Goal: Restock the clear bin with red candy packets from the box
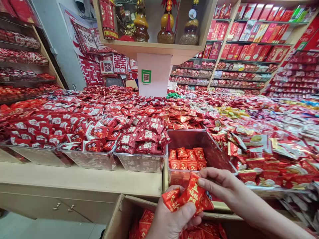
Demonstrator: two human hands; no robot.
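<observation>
My left hand (173, 215) is wrapped round several red packets (171, 200) with gold lettering, above an open cardboard box (116, 217) of similar packets. The thumb and fingers of my right hand (221, 186) pinch the top of one upright red packet (194, 191) in that bunch. Just beyond my hands stands a clear plastic bin (211, 149). Small red packets (188, 159) lie in rows at its left front, and its right part shows bare wall.
Clear bins heaped with dark red packets (147, 134) and other wrapped sweets stand left of the part-filled bin. Piles of green-and-red packets (264, 162) lie to the right. A white post (154, 74) holds up a display shelf (154, 48) at head height.
</observation>
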